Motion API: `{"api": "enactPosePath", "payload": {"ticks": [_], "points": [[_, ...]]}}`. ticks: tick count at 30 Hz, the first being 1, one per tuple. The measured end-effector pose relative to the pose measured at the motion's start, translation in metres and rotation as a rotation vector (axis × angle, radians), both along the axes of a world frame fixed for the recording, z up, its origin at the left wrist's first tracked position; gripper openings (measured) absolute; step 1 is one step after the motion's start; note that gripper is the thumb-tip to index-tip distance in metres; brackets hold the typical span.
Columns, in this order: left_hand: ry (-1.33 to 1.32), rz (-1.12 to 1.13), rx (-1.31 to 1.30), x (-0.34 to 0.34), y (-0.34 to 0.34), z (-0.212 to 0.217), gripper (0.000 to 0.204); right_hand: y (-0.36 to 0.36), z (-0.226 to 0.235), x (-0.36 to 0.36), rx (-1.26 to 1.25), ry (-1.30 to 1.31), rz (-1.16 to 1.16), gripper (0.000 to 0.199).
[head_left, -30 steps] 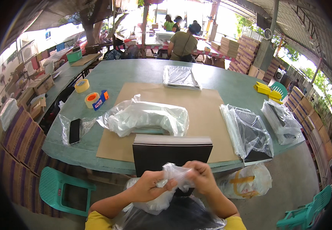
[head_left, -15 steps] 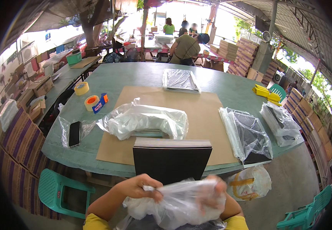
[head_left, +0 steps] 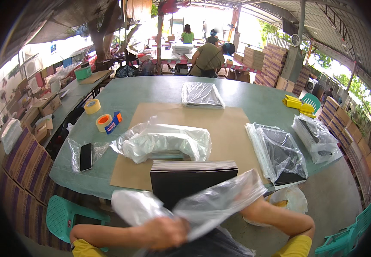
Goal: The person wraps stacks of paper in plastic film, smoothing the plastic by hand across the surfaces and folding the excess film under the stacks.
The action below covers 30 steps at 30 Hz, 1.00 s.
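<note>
My left hand [head_left: 165, 233] grips a clear plastic bag [head_left: 213, 205] low in front of me. The bag is pulled out wide to the right. My right hand [head_left: 249, 204] is at the bag's far end, mostly hidden behind the plastic and holding it. Just beyond the bag, a stack of flat black sheets [head_left: 194, 180] stands at the near edge of the green table [head_left: 151, 92]. Behind the stack, a crumpled plastic-wrapped bundle [head_left: 164, 141] lies on a brown cardboard sheet [head_left: 228, 124].
Bagged black stacks lie at the right [head_left: 279, 152] [head_left: 316, 137] and far side [head_left: 201, 94]. Two tape rolls [head_left: 92, 106] [head_left: 104, 122] and a phone [head_left: 85, 156] sit at the left. A green chair [head_left: 65, 214] stands below. People [head_left: 209, 55] work at far tables.
The bag was bunched between both hands close together. Now my hands have moved apart and the bag is stretched wide, with my right hand out to the right and my left lower.
</note>
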<state>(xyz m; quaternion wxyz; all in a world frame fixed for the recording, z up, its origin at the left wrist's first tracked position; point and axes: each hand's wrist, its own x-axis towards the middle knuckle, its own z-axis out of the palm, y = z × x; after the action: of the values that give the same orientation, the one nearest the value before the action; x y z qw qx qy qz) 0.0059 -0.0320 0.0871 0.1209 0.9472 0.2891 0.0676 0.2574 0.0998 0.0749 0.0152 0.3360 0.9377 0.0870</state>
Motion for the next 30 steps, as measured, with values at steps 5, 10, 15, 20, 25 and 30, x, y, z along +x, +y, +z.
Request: {"api": "enactPosePath", "payload": {"ticks": [5, 10, 15, 20, 25, 30], "points": [[0.525, 0.365, -0.431, 0.004, 0.018, 0.005, 0.021, -0.001, 0.010, -0.007, 0.184, -0.566, 0.060, 0.039], [0.449, 0.572, 0.005, -0.034, 0.030, -0.044, 0.014, -0.029, 0.019, -0.016, -0.463, -0.656, 0.252, 0.023], [0.602, 0.405, -0.235, -0.031, 0.012, -0.053, 0.011, -0.022, 0.037, -0.016, -0.713, -0.303, 0.320, 0.019], [-0.476, 0.228, -0.397, -0.017, -0.004, -0.032, 0.015, 0.030, 0.033, 0.018, -0.413, 1.048, -0.088, 0.026], [-0.873, 1.420, 0.247, -0.076, 0.020, -0.022, 0.011, 0.008, -0.007, -0.020, -0.267, 1.041, -0.069, 0.049], [-0.550, 1.081, 0.654, -0.073, 0.040, -0.035, 0.049, 0.012, 0.003, -0.014, -0.168, 0.966, -0.278, 0.058]]}}
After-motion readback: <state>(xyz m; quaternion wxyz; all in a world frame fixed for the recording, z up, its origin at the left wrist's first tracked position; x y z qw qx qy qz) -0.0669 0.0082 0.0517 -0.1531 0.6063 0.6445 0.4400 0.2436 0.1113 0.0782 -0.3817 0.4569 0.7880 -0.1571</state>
